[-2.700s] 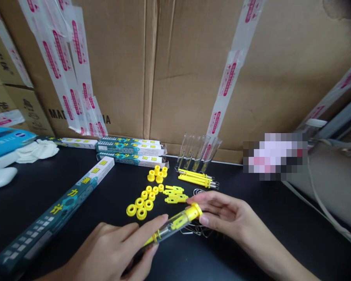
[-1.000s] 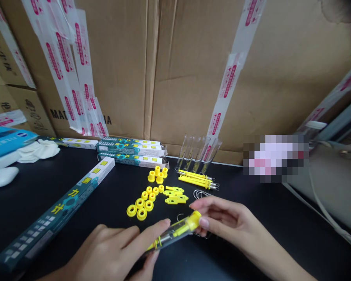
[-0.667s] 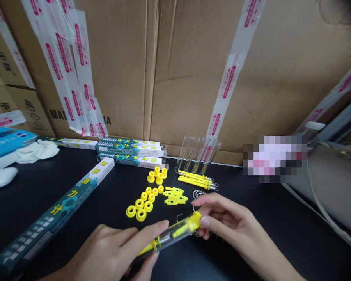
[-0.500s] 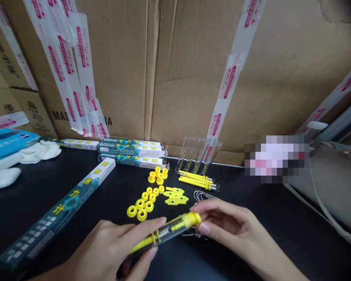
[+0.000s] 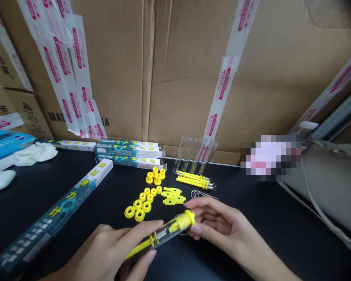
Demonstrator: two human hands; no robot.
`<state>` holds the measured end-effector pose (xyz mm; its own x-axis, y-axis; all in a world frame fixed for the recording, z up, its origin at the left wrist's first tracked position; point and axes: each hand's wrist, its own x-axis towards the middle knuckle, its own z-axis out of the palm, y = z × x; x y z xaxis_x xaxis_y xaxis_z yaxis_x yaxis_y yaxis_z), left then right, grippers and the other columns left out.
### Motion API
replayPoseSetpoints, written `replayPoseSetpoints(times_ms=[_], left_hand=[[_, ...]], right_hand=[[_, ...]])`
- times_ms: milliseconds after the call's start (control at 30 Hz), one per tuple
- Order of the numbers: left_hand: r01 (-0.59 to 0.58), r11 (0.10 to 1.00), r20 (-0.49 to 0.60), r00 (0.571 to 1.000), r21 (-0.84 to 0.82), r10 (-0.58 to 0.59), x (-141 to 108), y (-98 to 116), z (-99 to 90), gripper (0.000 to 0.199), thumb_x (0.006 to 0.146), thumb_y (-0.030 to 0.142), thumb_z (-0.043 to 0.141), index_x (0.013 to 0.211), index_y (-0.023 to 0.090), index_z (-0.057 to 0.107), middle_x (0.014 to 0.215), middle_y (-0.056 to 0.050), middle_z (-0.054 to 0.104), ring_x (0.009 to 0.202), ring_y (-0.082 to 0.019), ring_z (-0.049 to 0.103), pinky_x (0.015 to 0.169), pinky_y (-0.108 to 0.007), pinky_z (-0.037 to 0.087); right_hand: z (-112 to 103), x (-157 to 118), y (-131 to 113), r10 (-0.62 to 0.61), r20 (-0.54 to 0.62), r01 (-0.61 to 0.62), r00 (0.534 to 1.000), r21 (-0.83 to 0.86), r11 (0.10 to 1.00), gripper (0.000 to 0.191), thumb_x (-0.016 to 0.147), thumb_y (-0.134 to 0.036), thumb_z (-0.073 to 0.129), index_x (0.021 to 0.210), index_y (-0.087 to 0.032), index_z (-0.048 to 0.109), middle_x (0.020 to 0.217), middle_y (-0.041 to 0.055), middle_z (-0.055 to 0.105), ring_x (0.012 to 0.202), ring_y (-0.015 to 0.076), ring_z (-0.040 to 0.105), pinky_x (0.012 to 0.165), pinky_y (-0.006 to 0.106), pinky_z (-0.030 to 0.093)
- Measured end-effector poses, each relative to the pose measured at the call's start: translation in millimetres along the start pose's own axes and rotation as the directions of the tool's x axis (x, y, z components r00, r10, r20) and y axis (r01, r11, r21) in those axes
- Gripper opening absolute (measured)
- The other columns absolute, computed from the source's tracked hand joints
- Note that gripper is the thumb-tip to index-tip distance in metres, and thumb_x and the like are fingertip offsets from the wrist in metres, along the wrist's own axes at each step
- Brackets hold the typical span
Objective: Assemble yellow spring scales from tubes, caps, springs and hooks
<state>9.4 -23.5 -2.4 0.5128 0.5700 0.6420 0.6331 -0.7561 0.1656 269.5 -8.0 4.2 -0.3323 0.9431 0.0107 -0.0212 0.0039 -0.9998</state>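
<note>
My left hand (image 5: 117,249) is wrapped around a clear tube spring scale (image 5: 165,234), which tilts up to the right. Inside the tube show a yellow rod and a bright metal spring section. A yellow cap (image 5: 186,219) sits at the tube's upper right end. My right hand (image 5: 216,224) has its thumb and index finger at the rim of this cap, with the other fingers curled behind. Beyond the hands lie several yellow ring caps (image 5: 139,215), flat yellow pieces (image 5: 174,200) and metal hooks (image 5: 204,194), partly hidden by my right hand.
Yellow rods with springs (image 5: 193,182) lie before several upright clear tubes (image 5: 194,156). Printed long boxes (image 5: 128,150) are stacked behind, and another long box (image 5: 55,218) lies at left. A large cardboard box (image 5: 181,97) walls off the back. A grey bag (image 5: 333,187) stands right.
The spring scale has shifted slightly left and its cap end now faces more toward me. My right fingers have moved from around the cap's end to its rim.
</note>
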Motion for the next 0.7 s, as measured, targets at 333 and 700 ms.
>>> replayPoseSetpoints(times_ms=[333,700], left_hand=[[-0.005,1.000,0.064,0.998,-0.001,0.005,-3.2,-1.4,-1.2,0.030,0.107,0.037,0.035,0.128,0.029,0.054,0.089,0.007,0.081,0.054,-0.013,0.075,0.050,-0.020,0.056],[0.103,0.961,0.005,0.994,-0.258,-0.105,-3.9,-3.0,-7.6,0.042,0.092,0.059,0.057,0.128,0.038,0.058,0.087,0.009,0.078,0.066,-0.011,0.075,0.066,-0.013,0.058]], right_hand=[[-1.3,-0.4,-4.9,-0.143,-0.037,0.133,0.989,-0.184,0.974,0.017,0.084,-0.028,0.080,0.101,-0.026,0.077,0.099,0.0020,0.073,0.084,0.0159,0.071,0.080,0.024,0.059],[4.2,-7.4,-5.1,-0.144,-0.090,0.136,0.985,-0.088,0.987,0.023,0.078,-0.028,0.086,0.099,-0.030,0.080,0.089,-0.0011,0.077,0.080,0.0132,0.070,0.079,0.020,0.059]])
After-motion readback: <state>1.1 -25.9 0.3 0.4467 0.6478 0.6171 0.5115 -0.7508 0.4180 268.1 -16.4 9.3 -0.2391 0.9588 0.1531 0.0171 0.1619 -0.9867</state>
